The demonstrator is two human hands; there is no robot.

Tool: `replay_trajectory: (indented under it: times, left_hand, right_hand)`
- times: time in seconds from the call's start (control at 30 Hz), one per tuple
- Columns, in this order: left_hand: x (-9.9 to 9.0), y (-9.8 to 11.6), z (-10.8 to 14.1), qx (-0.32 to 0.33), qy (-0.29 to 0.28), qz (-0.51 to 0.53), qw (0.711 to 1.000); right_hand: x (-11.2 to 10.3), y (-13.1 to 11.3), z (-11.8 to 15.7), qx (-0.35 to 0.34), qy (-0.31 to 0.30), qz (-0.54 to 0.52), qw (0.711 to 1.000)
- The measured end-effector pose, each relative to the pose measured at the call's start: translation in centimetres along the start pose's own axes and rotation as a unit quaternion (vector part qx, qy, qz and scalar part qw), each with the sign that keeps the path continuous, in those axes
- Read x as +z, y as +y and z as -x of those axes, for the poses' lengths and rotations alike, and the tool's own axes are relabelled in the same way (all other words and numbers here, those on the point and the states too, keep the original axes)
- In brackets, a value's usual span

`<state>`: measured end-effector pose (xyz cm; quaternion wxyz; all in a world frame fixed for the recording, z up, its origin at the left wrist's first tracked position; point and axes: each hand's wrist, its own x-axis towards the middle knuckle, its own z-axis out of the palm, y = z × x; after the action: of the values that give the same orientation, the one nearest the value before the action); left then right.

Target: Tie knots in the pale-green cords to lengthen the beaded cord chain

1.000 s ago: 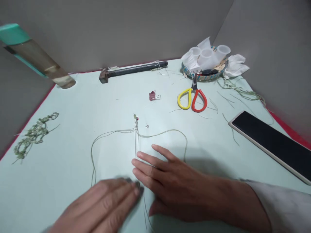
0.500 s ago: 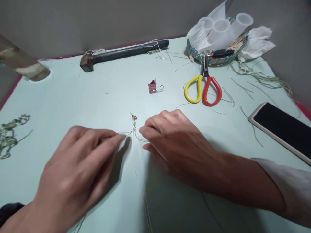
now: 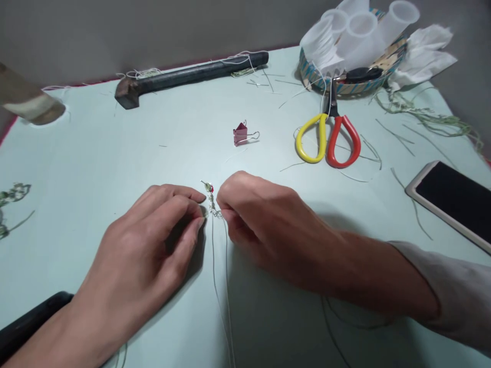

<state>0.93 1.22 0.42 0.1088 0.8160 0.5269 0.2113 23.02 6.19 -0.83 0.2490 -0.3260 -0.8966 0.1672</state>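
Observation:
A small knotted cord piece [image 3: 210, 201], pale green and white with a red bit near its top, lies on the table between my hands. To its left, my left hand [image 3: 149, 250] pinches a thin green cord between thumb and a finger, close to the lowest knots. My right hand [image 3: 264, 220] is closed on the cord at the other side, its fingertips almost at the knots. Two white threads [image 3: 214, 281] run from the knots down toward the near edge. The cord inside the right fingers is mostly hidden.
Beyond my hands sit a pink binder clip [image 3: 241, 135] and yellow-and-red-handled scissors [image 3: 333, 110]. A hammer-like bar [image 3: 192, 73] lies along the back, near a woven basket [image 3: 356, 88] of plastic cups. A phone [image 3: 456, 199] is at right, knotted green cords [image 3: 13, 197] at left.
My hands have drawn closer to the knots, and the side cords now show much shorter between fingers and knots. The left fingers have bent into a new pinch. The view has shifted slightly.

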Motion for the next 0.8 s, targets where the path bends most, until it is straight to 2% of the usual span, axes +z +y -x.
replay_trajectory:
  times: [0.13,0.27,0.37,0.57,0.8]
  left_hand:
    - [-0.2,0.6,0.4,-0.065,-0.005,0.038,0.997]
    - [-0.1,0.5,0.2,-0.096,0.007,0.018,0.995]
    - [0.1,0.2,0.0,-0.092,0.008,-0.006,0.996]
    - [0.8,0.2,0.0,-0.067,0.005,-0.019,0.998]
    - [1.3,0.0,0.4,-0.023,0.003,0.020,1.000]
  right_hand:
    - [-0.5,0.0,-0.1,0.046,0.027,-0.071,0.996]
    - [-0.9,0.0,-0.2,0.089,0.002,-0.133,0.987]
    - [-0.9,0.0,-0.3,0.115,-0.034,-0.117,0.986]
    - [-0.2,0.2,0.3,0.069,-0.044,-0.050,0.995]
    - [-0.5,0.0,-0.1,0.066,-0.083,-0.026,0.994]
